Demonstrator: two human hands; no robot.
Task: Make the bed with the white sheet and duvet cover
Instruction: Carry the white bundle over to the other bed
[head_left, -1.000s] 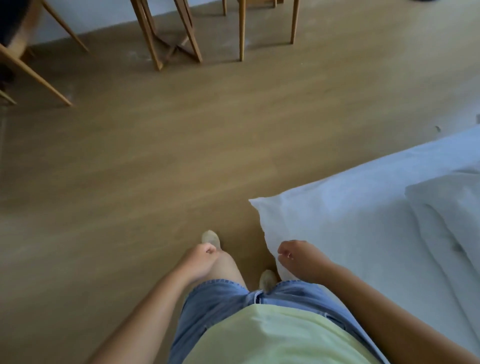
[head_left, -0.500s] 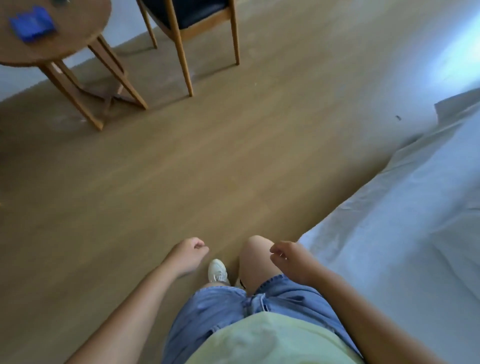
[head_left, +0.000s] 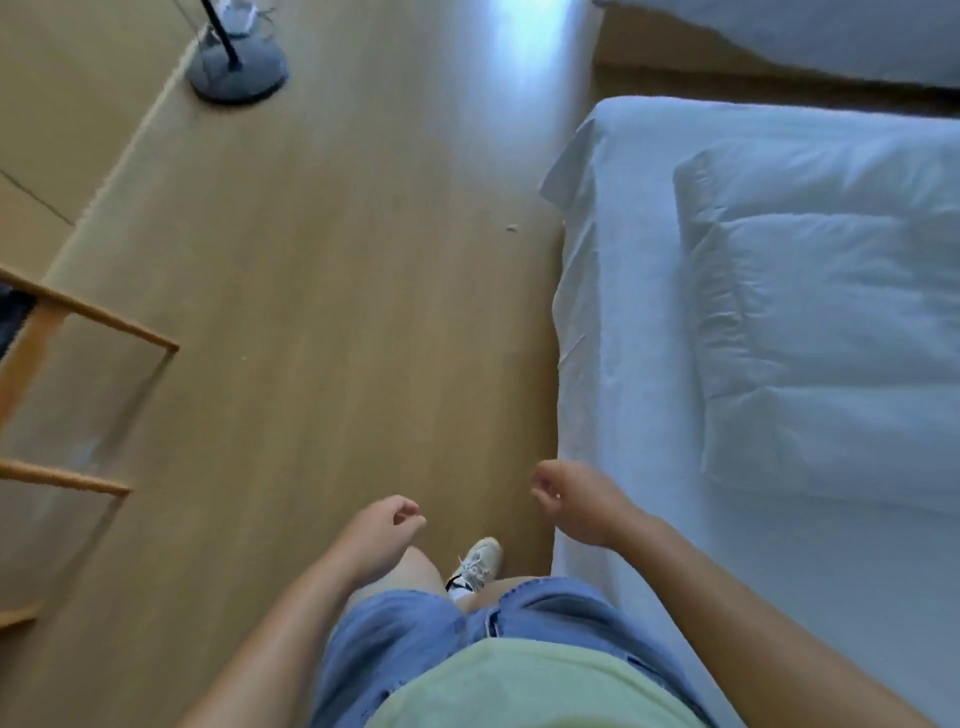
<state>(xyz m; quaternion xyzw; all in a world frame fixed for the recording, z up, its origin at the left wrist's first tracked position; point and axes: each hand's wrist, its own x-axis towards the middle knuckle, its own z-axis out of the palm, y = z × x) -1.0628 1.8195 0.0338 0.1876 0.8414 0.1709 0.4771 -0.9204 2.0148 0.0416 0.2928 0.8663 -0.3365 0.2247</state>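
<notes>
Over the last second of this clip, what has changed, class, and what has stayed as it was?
The view has swung along the bed's side: table and chair legs have gone from view, and a lamp base, the white sheet and the folded duvet now show. The person has stepped forward, one shoe leading. The left hand and right hand stay empty and loosely curled, taking hold of nothing.

Open wooden floor (head_left: 322, 291) left of bed (head_left: 613, 291), chair frame (head_left: 67, 312) far left, lamp base (head_left: 236, 67) ahead
</notes>
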